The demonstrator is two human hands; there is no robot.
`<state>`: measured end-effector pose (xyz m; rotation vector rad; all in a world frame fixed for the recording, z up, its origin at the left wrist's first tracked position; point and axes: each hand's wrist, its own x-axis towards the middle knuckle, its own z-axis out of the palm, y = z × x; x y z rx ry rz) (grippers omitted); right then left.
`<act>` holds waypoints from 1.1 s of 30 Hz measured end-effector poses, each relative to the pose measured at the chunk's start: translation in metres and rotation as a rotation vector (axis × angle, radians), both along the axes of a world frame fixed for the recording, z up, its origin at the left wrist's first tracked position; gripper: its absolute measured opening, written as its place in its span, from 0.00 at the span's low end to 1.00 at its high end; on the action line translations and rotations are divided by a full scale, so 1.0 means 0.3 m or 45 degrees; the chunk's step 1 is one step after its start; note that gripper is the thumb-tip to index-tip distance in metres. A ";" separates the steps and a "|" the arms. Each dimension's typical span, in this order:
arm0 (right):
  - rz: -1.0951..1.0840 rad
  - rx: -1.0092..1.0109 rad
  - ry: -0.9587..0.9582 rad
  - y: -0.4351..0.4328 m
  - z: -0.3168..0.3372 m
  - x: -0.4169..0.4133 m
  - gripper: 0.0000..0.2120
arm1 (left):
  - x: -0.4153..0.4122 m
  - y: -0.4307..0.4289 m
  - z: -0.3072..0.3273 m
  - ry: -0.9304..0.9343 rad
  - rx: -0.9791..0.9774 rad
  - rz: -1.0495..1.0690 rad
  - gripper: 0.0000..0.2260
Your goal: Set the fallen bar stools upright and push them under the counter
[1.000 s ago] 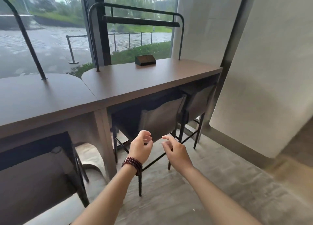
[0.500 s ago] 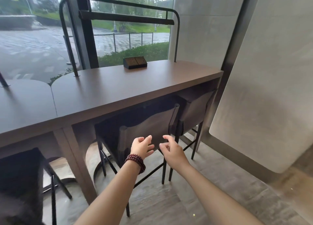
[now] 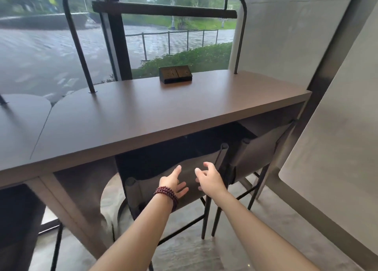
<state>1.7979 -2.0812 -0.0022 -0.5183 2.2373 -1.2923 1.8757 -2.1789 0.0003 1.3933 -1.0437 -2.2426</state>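
Fingers (image 3: 177, 169) of left hand (image 3: 173, 184) are straight and spread, in front of the near stool (image 3: 143, 191) backrest. Can't tell if they touch the fabric. Right hand (image 3: 208, 178) is just beside it, with its fingers (image 3: 206, 164) loosely curled, apart and gripping nothing. Bead bracelet (image 3: 166, 194) on left wrist.

Near stool is upright and tucked under the worktop (image 3: 163, 111). Its seat is lost in shadow below the slab and only the backrest and legs read. One front leg is cut off by the bottom edge.

Second stool (image 3: 257, 150) is to the right, upright and also under the worktop, posts nearly touching the first. Its seat is hidden too.

Third stool (image 3: 16, 219) is at bottom left, dark, blurred and cropped by the frame. Can't judge how far under it sits.

Black box (image 3: 175, 74) sits at the far edge of the worktop, markings unreadable. Frame edges and the outdoor view are motion-blurred.
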 end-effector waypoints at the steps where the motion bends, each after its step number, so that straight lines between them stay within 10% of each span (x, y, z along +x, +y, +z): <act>1: -0.002 0.000 -0.057 -0.009 -0.004 -0.039 0.26 | -0.024 0.001 -0.004 0.003 0.040 0.045 0.28; 15: -0.101 -0.203 -1.004 -0.106 -0.083 -0.411 0.22 | -0.171 -0.090 -0.097 0.093 0.141 0.633 0.17; 20: -0.104 -0.216 -1.073 -0.168 -0.100 -0.420 0.14 | -0.152 -0.108 -0.120 0.117 0.046 0.695 0.03; 33: 0.009 -0.081 -0.912 -0.201 -0.113 -0.414 0.13 | -0.124 -0.080 -0.123 0.207 0.063 0.875 0.09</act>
